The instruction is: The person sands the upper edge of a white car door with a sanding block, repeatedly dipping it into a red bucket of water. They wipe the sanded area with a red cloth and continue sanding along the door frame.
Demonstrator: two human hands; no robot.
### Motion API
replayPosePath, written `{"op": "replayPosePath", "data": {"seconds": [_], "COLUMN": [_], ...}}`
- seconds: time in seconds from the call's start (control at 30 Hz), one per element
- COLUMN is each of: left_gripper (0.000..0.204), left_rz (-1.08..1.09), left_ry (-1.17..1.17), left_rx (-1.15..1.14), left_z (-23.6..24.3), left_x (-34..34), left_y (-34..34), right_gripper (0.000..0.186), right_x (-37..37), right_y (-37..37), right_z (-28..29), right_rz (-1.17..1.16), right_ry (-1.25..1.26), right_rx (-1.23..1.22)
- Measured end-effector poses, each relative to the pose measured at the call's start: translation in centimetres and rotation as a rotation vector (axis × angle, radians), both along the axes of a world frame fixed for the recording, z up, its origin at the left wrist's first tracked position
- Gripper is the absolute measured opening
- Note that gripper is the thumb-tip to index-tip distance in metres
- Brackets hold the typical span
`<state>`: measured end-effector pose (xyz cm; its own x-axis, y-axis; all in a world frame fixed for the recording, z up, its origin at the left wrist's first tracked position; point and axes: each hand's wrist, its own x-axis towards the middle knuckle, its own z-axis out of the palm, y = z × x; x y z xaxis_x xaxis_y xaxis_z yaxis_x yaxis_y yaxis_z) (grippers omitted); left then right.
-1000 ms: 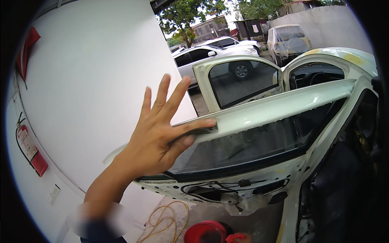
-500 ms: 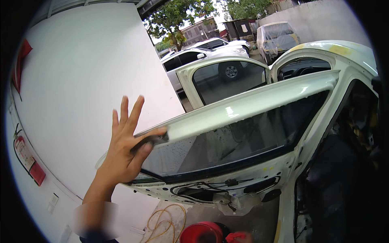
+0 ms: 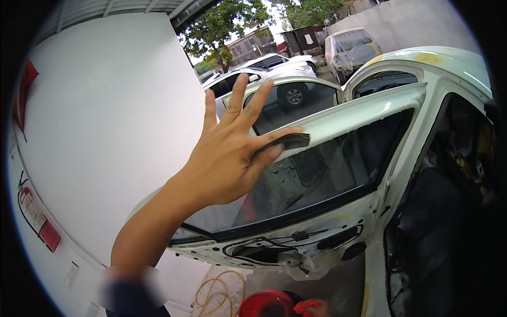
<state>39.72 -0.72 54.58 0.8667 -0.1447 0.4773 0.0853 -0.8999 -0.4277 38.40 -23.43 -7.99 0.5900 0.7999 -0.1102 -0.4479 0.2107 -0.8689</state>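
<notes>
My left hand [image 3: 224, 156] reaches across to the top frame of an open pale-white car door [image 3: 364, 112]. Its thumb and index finger pinch a folded piece of black sandpaper [image 3: 294, 141] against that frame, while the other fingers stick up, spread. Below the frame is the door's wet-looking window [image 3: 330, 177]. At the lower edge, only a bit of my right hand [image 3: 321, 309] shows, closed on a red cloth [image 3: 304, 307] beside a red bucket [image 3: 266, 304].
The door's bare inner panel [image 3: 301, 236] has exposed wiring and hanging plastic. A yellow hose [image 3: 219, 290] lies coiled on the floor. A fire extinguisher [image 3: 37, 216] hangs on the white wall [image 3: 116, 105] at left. Another open door [image 3: 285, 98] and parked cars [image 3: 296, 68] stand beyond.
My left hand has slid right and upward along the door's top frame, the sandpaper still pinched in it. The right hand stays low with the red cloth.
</notes>
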Motion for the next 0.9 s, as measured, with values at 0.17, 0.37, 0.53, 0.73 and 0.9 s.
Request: {"op": "replayPosePath", "data": {"seconds": [0.17,0.37,0.53,0.73,0.9], "left_gripper": [0.048,0.038,0.034,0.036,0.036], "left_rz": [0.241,0.057,-0.166,0.189,0.166], "left_ry": [-0.034,-0.058,-0.218,-0.105,-0.122], "left_rx": [-0.101,-0.091,0.053,-0.023,-0.335], "left_z": [-0.7,-0.7,-2.2,-4.7,-9.5], "left_x": [-9.0,-5.7,-3.0,-22.0,-31.0], "left_y": [3.8,2.3,3.6,14.5,23.6], "right_gripper": [0.032,0.033,0.028,0.03,0.021], "right_x": [5.9,19.6,21.2,7.4,-12.8], "right_y": [-0.8,-5.6,-0.3,15.7,33.4], "right_z": [11.4,43.4,60.9,61.4,60.0], "right_rz": [-0.016,-0.385,-0.719,-0.662,0.052], "right_ry": [-0.17,-0.895,-1.536,-1.834,-2.082], "right_rx": [-0.041,0.487,0.108,0.193,0.053]}}
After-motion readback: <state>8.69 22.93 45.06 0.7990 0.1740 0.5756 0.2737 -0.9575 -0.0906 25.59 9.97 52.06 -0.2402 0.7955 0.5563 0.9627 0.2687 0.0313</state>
